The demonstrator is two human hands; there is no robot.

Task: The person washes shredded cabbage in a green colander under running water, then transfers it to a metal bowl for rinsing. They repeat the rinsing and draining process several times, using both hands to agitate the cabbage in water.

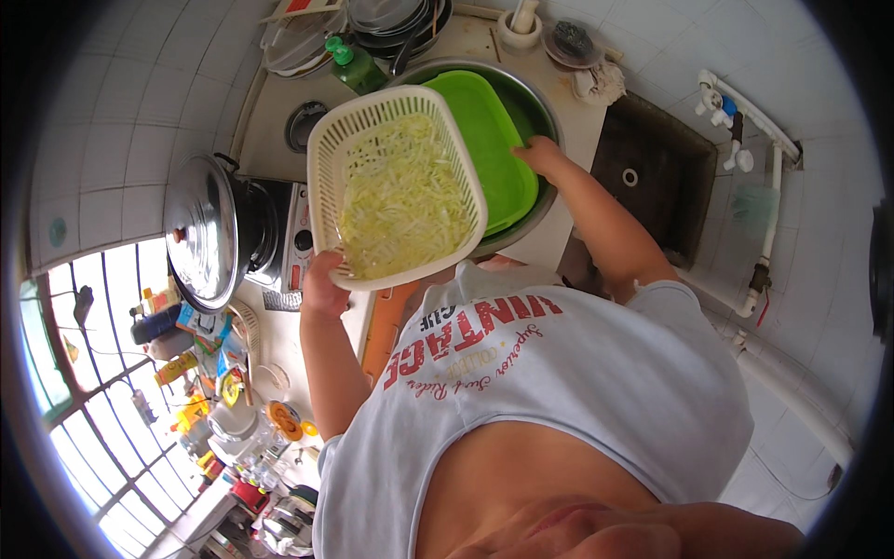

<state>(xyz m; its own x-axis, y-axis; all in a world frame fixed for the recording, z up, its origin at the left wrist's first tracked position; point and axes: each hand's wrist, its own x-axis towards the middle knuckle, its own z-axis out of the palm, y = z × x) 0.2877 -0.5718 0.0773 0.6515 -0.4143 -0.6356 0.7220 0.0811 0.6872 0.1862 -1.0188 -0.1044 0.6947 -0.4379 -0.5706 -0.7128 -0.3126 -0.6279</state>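
My left hand grips the near left corner of a cream plastic slotted basket. Pale yellow-green shredded vegetable, which looks like cabbage, covers the basket's bottom. My right hand holds the right rim of a bright green plastic tub, fingers hooked over its edge. The basket overlaps the tub's left side and hides it. Both are over a large round metal basin on the counter. Whether the tub rests on the basin cannot be told.
A dark sink lies right of the counter, below wall taps. Left stands a lidded metal pot by a stove. Behind are a green pump bottle, stacked pans, a mortar and a cloth.
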